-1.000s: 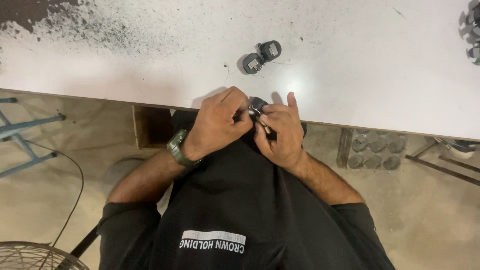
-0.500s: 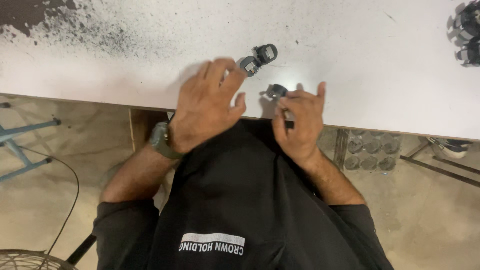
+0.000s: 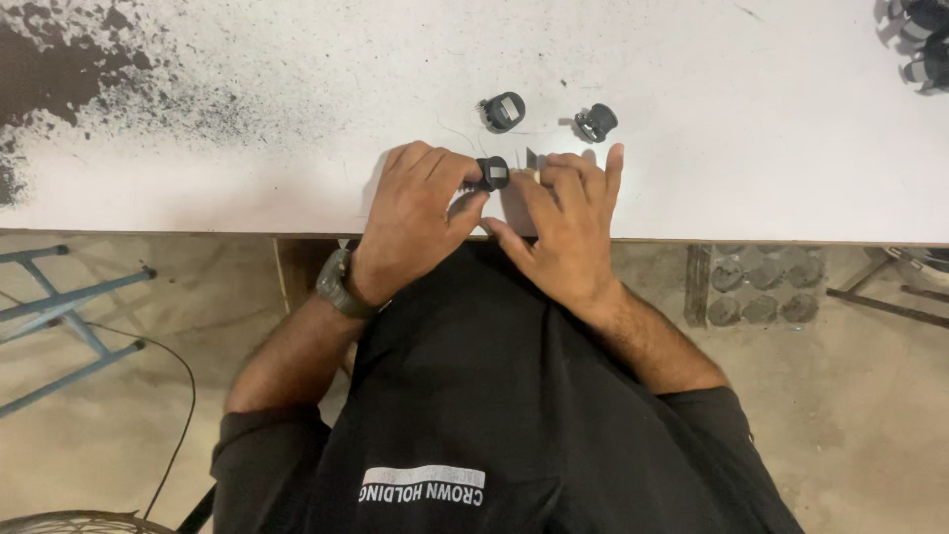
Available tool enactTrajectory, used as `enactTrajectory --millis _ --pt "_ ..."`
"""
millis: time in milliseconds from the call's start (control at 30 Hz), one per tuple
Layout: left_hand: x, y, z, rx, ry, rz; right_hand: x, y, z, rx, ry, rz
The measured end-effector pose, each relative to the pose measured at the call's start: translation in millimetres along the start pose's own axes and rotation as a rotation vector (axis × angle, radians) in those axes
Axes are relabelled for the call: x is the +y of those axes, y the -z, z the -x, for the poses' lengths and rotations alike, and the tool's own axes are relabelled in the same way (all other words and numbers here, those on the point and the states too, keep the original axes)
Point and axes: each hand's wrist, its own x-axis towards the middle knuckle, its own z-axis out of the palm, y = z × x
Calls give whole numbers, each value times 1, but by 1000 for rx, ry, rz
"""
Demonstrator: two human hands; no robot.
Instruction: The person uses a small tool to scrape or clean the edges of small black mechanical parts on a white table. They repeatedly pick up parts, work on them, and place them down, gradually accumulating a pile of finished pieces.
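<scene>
My left hand (image 3: 415, 222), with a dark watch on the wrist, rests on the near edge of the white table (image 3: 692, 129) and pinches a small black round part (image 3: 492, 173) between thumb and fingers. My right hand (image 3: 563, 227) lies beside it, fingertips holding a small silvery metal piece (image 3: 531, 161) right next to the black part. Two more black round parts (image 3: 504, 111) (image 3: 596, 122) lie on the table just beyond my hands.
Several similar black parts (image 3: 924, 44) sit at the table's far right corner. Black speckled stains (image 3: 59, 69) cover the left of the table. Below it are a tray of round pieces (image 3: 761, 287), a blue metal frame (image 3: 69, 316) and a cable (image 3: 183, 415).
Both hands moved forward from my chest onto the table edge. My left hand reached out and now pinches a black part; the right hand brought its metal piece beside it.
</scene>
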Motion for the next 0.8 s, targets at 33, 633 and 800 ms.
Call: enactTrajectory --millis 33,633,800 --pt "-1 -5 3 10 4 12 0 0 -2 10 -15 14" --pt "9 13 9 -2 -300 -251 6 5 -6 -5 34 -45" --pt "3 -3 23 67 -357 -370 2 -1 -3 25 30 -48"
